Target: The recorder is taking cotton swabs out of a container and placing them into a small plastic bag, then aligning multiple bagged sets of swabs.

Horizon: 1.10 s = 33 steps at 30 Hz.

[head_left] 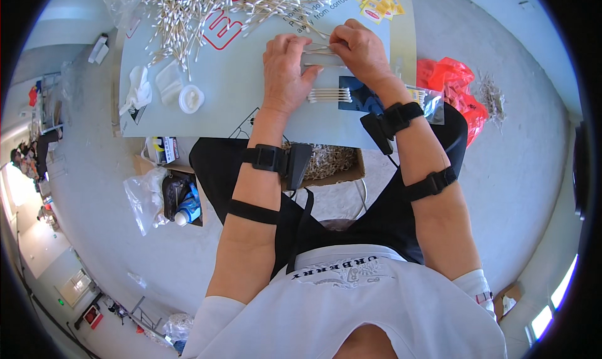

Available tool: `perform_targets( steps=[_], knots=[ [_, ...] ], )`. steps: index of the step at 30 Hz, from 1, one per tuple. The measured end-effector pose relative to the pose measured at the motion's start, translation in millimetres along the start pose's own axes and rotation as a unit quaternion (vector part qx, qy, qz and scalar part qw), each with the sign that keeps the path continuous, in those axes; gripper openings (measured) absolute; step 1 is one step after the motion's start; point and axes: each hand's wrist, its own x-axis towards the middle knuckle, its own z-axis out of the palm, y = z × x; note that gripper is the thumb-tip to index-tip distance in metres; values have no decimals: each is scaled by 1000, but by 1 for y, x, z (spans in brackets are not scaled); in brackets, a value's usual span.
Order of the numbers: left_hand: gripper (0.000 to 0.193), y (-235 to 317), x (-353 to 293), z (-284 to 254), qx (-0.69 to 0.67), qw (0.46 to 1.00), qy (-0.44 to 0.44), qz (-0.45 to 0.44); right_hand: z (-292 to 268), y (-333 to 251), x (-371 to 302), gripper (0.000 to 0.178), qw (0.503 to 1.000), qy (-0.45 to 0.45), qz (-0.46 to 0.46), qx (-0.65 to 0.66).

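Over the tabletop, my left hand [286, 74] rests with its thumb spread from its curled fingers. Its fingertips are beside a few white cotton swabs [318, 50] lying crosswise between my hands. My right hand [361, 49] pinches the right end of a swab there, thumb against fingers; the fingertips partly hide it. Closer to me, a neat row of cotton swabs [328, 95] lies side by side, its right end over a dark blue piece [362, 98]. Beyond my left hand spreads a large loose heap of cotton swabs [188, 14].
A small round white container [191, 99] and crumpled white sheets [139, 88] sit at left on the table [219, 117]. Yellow stickers [380, 4] lie far right. A clear packet [431, 103] is at the right edge, near a red plastic bag [449, 77]. Below stands an open cardboard box [342, 177].
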Motion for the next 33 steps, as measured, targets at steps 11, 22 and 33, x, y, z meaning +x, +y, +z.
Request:
perform_targets(
  steps=[11,22,33],
  knots=[
    [40,4,-9,-3,60,997,-40,18,-12,10,-3,7,994,-45,24,93],
    [17,8,-14,0,36,997,-42,44,-22,-5,-17,11,993,-92,46,60],
    [14,9,-8,-3,-10,997,-55,48,2,2,13,9,991,21,-38,-125]
  ],
)
